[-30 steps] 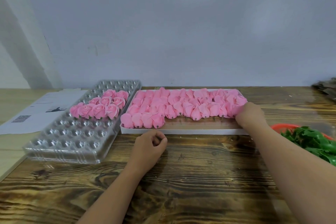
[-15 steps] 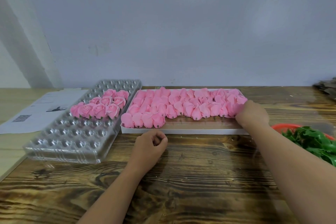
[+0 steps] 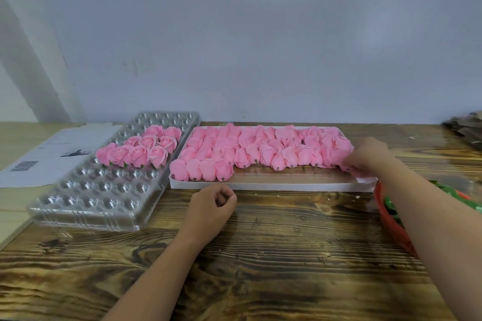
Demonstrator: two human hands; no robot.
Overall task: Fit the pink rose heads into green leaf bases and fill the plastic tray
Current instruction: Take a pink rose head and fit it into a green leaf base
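Observation:
A white shallow box [image 3: 271,186] in the middle of the table holds several loose pink rose heads [image 3: 263,150]. My right hand [image 3: 369,155] is at the box's right end, fingers curled round a rose head [image 3: 349,167] at the near right corner. My left hand [image 3: 212,206] rests on the wood just in front of the box, fingers loosely curled, holding nothing. To the left lies the clear plastic tray [image 3: 88,198] with several finished roses [image 3: 142,150] in its far rows. Green leaf bases [image 3: 391,207] lie in a red basket [image 3: 393,229] under my right forearm.
A printed paper sheet [image 3: 49,154] lies left of the tray. A dark bundle [image 3: 467,125] sits at the far right edge of the table. A grey wall rises behind everything. Bare dark wood spreads in front of the box.
My right hand has shifted slightly toward me at the box's right end, now gripping a rose head. The left hand has stayed put.

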